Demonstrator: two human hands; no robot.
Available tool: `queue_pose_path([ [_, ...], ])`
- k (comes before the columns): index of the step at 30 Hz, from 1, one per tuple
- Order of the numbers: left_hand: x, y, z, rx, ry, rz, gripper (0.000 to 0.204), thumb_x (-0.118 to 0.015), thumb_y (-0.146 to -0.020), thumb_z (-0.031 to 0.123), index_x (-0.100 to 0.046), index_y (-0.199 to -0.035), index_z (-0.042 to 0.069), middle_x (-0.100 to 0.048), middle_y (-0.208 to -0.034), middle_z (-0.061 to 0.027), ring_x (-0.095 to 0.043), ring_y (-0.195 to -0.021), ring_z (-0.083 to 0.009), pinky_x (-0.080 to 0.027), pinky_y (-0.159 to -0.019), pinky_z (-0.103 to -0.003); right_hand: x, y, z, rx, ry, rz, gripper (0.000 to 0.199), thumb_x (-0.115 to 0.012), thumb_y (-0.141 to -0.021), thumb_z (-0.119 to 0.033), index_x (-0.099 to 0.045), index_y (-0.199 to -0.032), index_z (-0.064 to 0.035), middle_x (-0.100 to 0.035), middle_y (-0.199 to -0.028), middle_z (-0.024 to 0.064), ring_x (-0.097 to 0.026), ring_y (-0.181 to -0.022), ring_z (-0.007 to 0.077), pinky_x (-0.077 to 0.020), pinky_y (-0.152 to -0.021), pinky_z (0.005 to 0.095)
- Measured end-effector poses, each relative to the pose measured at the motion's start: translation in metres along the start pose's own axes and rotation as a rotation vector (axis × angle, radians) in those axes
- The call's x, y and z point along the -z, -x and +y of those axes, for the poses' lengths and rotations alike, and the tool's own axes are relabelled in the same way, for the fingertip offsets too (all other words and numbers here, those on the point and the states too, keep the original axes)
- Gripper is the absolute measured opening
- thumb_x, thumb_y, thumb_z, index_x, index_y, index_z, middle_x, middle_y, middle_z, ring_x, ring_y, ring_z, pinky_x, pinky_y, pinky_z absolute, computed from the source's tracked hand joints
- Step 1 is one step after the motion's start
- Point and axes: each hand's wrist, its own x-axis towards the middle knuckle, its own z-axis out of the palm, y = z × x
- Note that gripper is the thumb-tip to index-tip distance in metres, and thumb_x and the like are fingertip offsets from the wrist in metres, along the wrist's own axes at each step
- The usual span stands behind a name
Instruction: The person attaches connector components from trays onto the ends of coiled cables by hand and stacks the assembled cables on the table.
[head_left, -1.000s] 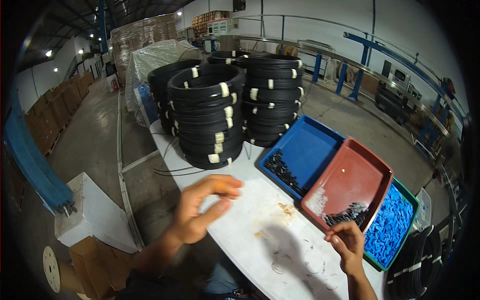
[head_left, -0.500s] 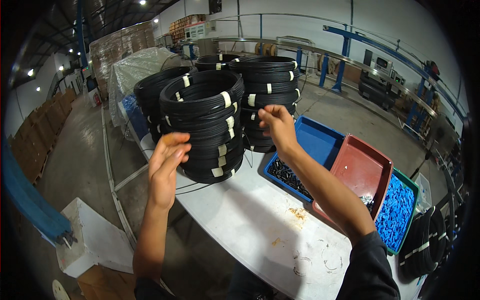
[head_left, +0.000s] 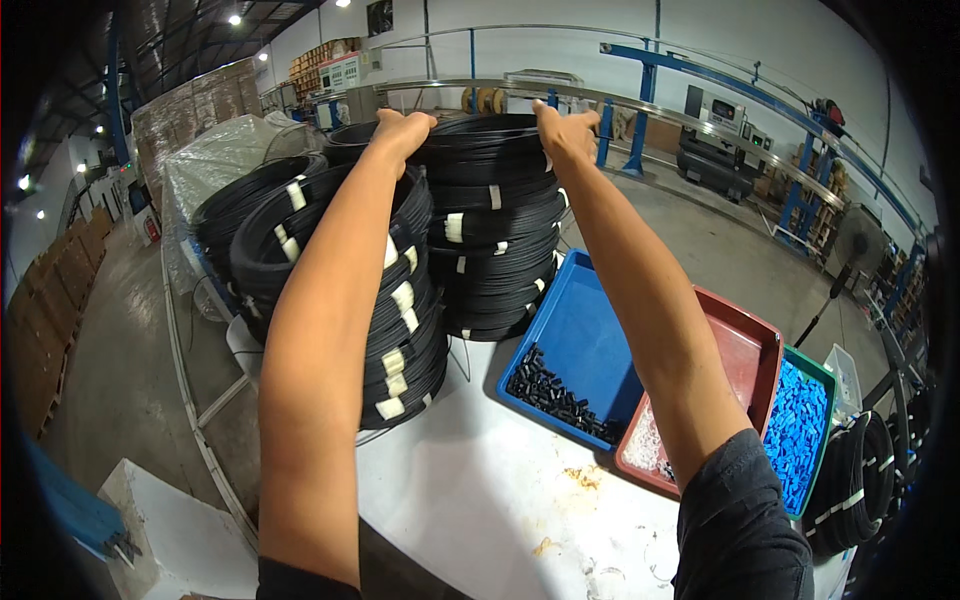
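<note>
Both my arms stretch forward over tall stacks of black cable coils bound with white tape. My left hand [head_left: 402, 133] is at the left side of the top of the rear stack [head_left: 495, 190], its fingers apart. On the opposite side of that stack, my right hand [head_left: 570, 132] has thumb and fingers spread beside the top coil's rim. Whether either hand touches the coil, I cannot tell. The nearer stack [head_left: 405, 330] stands below my left forearm, which hides part of it. Another coil stack [head_left: 235, 200] is farther left.
On the white table [head_left: 450, 480], a blue tray [head_left: 590, 310] holds small black parts. A red tray [head_left: 745, 340] overlaps it, then a green tray [head_left: 822, 440] of blue pieces. More taped coils [head_left: 850, 480] hang at right. A plastic-covered pile [head_left: 215, 165] stands behind, left.
My hands have moved forward and up, from beside the near stack to the top of the rear one. The view has shifted, and the stacks now appear lower and farther left.
</note>
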Motion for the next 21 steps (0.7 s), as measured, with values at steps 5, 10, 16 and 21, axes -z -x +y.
queue_pose_path([
  [5, -0.043, -0.076, 0.029, 0.107, -0.384, -0.008, 0.112, -0.068, -0.086, 0.032, 0.008, -0.158, -0.007, -0.02, -0.163, -0.033, -0.03, -0.149, -0.0465, -0.027, -0.12, -0.056, -0.038, -0.059, -0.001, -0.044, 0.158, -0.319, 0.102, -0.066, -0.083, -0.052, -0.017, -0.156, -0.0009, -0.059, -0.139, 0.0249, -0.057, -0.128, 0.0388, -0.0264, -0.113, 0.0479],
  [10, -0.082, -0.055, 0.015, 0.16, -0.535, 0.149, 0.099, -0.059, -0.09, 0.044, -0.003, -0.161, 0.003, -0.04, -0.153, -0.0314, -0.043, -0.141, -0.0471, -0.032, -0.118, -0.056, -0.048, -0.069, 0.013, -0.152, 0.146, -0.113, 0.085, -0.066, -0.091, -0.033, -0.019, -0.156, -0.0045, -0.054, -0.145, 0.0243, -0.04, -0.143, 0.0322, -0.0239, -0.116, 0.044],
  [16, -0.041, -0.012, 0.035, 0.148, -0.339, 0.357, 0.1, -0.07, -0.079, 0.031, -0.016, -0.156, -0.001, -0.051, -0.144, -0.0327, -0.046, -0.138, -0.0484, -0.039, -0.114, -0.056, -0.014, -0.02, -0.02, -0.015, -0.226, -0.196, 0.079, -0.068, -0.086, -0.017, -0.024, -0.151, -0.0092, -0.046, -0.144, 0.0283, -0.038, -0.142, 0.0377, -0.0266, -0.119, 0.047],
  [21, -0.048, 0.059, 0.079, -0.047, 0.389, 0.333, 0.059, -0.069, -0.066, 0.013, -0.047, -0.118, -0.004, -0.061, -0.103, -0.0217, -0.064, -0.091, -0.0345, -0.049, -0.077, -0.051, 0.086, -0.037, -0.008, 0.329, -0.591, -0.083, 0.078, -0.055, -0.081, 0.006, -0.024, -0.151, -0.0127, -0.056, -0.121, 0.0267, -0.066, -0.102, 0.0312, -0.0566, -0.084, 0.0483],
])
